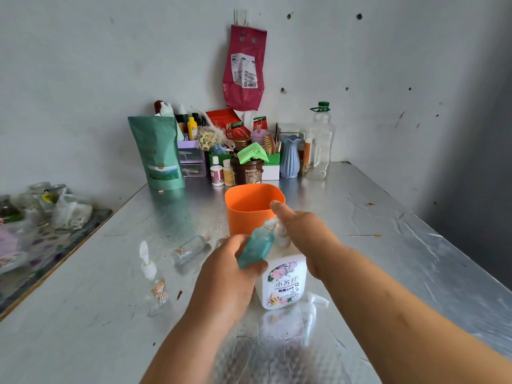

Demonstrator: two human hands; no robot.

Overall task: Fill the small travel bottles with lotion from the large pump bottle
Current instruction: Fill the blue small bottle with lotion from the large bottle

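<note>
Grip of your left hand round tilted travel bottle, teal liquid inside, your right hand unclenched on the pump of white, flower-labelled large pump bottle, mid-table, orange cup at twelve o'clock, clear bottle lying at ten.

Orange cup just behind pump bottle; right tabletop free.

Your table is wrapped in crinkly silver foil and pushed into a corner. The pale grey wall behind it has a bunch of dark pockmarks. A red bag hangs from a hook above the clutter at the back. The side wall on your right sits in shadow. On your left, a floral cloth covers a second surface just beside the table.
</note>
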